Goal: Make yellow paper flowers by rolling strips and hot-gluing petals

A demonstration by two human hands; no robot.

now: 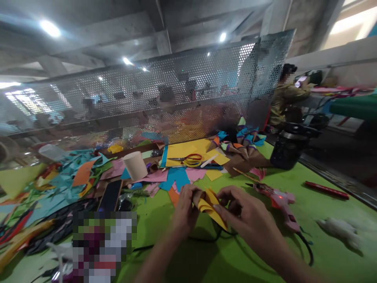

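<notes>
Both hands meet over the green tabletop around a folded yellow paper piece (pixel 212 208). My left hand (pixel 186 206) is closed on a small brown paper roll (pixel 199 198) at the left end of the yellow paper. With thumb and fingers, my right hand (pixel 244 208) pinches the yellow paper's right side. To the right of that hand lies a pink hot glue gun (pixel 284 204) with a red light on, its nozzle pointing left. A dark cord runs on the table below the hands.
Paper scraps (pixel 69 179) heap up on the left, near a phone (pixel 110 195) and a paper roll tube (pixel 135 166). Yellow-handled scissors (pixel 192 159) lie behind the hands. Finished-looking paper cones (pixel 240 147), a dark jug (pixel 290 147) and a red pen (pixel 326 190) are at right. A person sits beyond.
</notes>
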